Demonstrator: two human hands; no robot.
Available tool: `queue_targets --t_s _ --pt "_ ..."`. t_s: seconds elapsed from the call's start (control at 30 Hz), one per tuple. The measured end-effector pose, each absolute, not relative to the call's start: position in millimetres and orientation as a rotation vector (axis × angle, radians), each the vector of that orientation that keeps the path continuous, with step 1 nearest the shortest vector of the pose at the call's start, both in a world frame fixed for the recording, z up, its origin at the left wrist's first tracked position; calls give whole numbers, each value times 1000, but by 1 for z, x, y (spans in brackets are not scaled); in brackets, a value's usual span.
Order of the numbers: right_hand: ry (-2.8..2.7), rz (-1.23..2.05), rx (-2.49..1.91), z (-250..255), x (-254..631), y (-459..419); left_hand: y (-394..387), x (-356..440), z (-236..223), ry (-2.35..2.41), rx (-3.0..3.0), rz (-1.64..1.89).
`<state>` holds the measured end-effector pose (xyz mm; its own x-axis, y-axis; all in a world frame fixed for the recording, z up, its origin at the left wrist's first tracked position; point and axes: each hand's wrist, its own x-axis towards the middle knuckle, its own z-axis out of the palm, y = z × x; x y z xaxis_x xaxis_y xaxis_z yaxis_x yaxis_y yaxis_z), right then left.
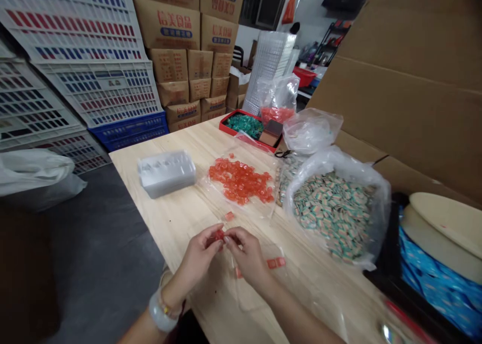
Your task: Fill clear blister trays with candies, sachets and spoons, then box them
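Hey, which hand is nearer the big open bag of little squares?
Right. The right hand is to the left of the open bag and nearer the wearer; the left hand is farther left, on the right hand's other side.

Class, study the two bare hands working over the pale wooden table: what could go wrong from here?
The left hand pinches a small, red, translucent piece, so it might slip and drop. The heap of small, orange-red, translucent pieces lies loose, so a bump could scatter it. The clear plastic bag of small, green-and-beige pieces gapes open right of the right hand; a knock may spill some.
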<state>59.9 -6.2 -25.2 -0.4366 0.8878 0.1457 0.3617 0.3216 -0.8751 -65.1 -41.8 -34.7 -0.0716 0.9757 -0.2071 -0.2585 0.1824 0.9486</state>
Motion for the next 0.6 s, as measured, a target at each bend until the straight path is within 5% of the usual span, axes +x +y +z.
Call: queue_targets --t_s 0.23,0.47,0.6 --pt "-2257 1023 -926 -9 79 -3 -49 -62 -36 1347 1147 1158" --pt "-2071 1623 -1017 -9 96 -12 -62 -54 -27 1140 1239 1014" --pt "-1967 1531 -1106 -15 97 -22 -67 -49 -29 1172 1194 1010"
